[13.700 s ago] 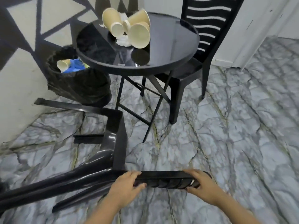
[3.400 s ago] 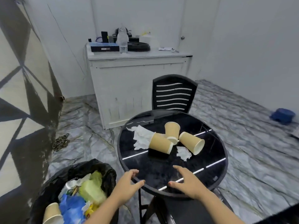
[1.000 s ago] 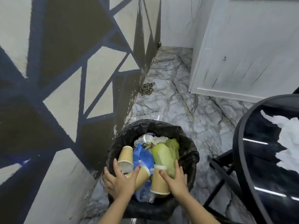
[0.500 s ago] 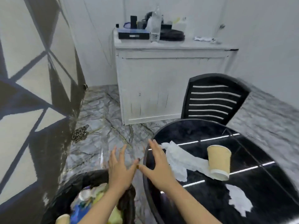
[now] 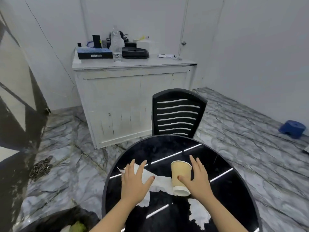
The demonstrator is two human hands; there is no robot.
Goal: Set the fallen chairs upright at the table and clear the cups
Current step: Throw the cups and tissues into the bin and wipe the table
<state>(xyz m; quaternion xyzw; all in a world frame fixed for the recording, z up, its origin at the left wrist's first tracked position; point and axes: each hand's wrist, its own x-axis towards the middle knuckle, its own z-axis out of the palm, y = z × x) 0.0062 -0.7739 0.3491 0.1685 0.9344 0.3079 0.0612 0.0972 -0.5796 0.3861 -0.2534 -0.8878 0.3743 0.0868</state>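
One paper cup (image 5: 181,178) is all that shows of the cups on the round black table (image 5: 234,185), and it sits upside down, rim on the glossy top, a little toward the person's side of centre. The right hand (image 5: 197,180) cradles it with the fingers spread along its far side and the thumb pressed on the near wall, so the hand is open around the cup, touching but not yet closed on it. A light, empty cup on slick glass could skid or tip away if the thumb pushes before the fingers close, and a hard squeeze would probably crumple the thin wall. The cup's rim rests on the edge of a crumpled white tissue (image 5: 160,181), over which the left hand (image 5: 135,181) lies flat and open, gripping nothing; dragging that tissue now may knock the cup over. A second torn scrap of tissue (image 5: 199,213) lies nearer the table's front edge and could be brushed to the marble floor (image 5: 250,139) by a forearm. The black bin (image 5: 66,221) is only partly in frame at lower left, so a careless toss might miss it. Beyond the table a slatted black chair (image 5: 178,114) stands upright before the white cabinet (image 5: 130,104); whether another chair stands behind the person I cannot tell.
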